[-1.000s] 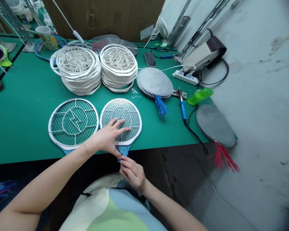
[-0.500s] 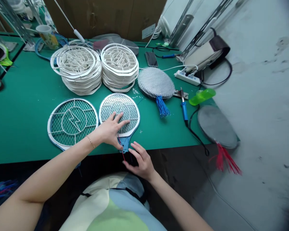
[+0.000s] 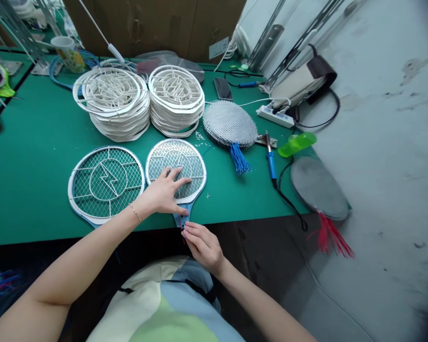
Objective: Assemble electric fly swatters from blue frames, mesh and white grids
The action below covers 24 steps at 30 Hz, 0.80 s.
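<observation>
My left hand [image 3: 169, 192] lies with its fingers spread over the white mesh head of an electric mosquito swatter [image 3: 192, 164]; the thumb reaches the blue neck. Below it, at the table's front edge, my right hand [image 3: 204, 244] is closed, fingertips pinched on a thin red wire [image 3: 180, 221] beside the swatter's blue handle end. Exactly how the fingertips grip the wire is partly hidden. To the left lies a second swatter [image 3: 109, 221], with a white frame and a lightning bolt, partly under my left forearm.
Two stacks of white swatter frames [image 3: 119, 124] [image 3: 176, 116] stand behind. To the right are a pile of metal mesh discs [image 3: 230, 122] with blue wires, a soldering iron [image 3: 271, 164], a green piece [image 3: 297, 144], a power strip [image 3: 275, 115] and grey mesh discs [image 3: 319, 187] with red wires.
My right hand's fingers have closed from a spread pose into a pinch at the red wire. My left thumb has shifted slightly right and up across the neck.
</observation>
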Tool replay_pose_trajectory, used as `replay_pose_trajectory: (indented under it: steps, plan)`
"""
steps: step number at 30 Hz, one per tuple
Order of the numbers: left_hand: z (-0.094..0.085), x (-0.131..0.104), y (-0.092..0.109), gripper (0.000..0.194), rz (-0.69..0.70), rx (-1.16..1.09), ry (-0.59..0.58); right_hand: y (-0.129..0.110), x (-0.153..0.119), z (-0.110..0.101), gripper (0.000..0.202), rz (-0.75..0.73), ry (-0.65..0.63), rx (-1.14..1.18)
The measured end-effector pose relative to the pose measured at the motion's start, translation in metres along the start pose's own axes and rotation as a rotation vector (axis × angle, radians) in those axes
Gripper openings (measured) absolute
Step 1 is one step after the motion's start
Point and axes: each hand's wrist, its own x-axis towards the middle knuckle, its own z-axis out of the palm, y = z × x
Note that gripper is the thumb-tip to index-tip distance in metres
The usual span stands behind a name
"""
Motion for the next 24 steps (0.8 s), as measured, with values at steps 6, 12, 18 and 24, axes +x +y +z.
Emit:
replay_pose_trajectory:
  steps: [6,12,18,24]
  plan:
    - [-0.001,0.0,0.0,0.103,0.003,-0.003,-0.003,-0.001,0.005,0.001,0.037,0.017,0.033,0.011]
    - [0.0,0.001,0.002,0.104,-0.001,0.016,0.0,-0.003,0.001,0.005,0.036,0.046,0.004,-0.017]
    - [-0.002,0.001,0.004,0.113,0.011,0.036,-0.026,-0.007,-0.001,0.003,0.029,-0.004,-0.042,-0.097]
    - [-0.002,0.002,0.005,0.121,0.019,0.075,-0.053,-0.022,0.013,-0.002,0.013,0.166,-0.145,-0.122]
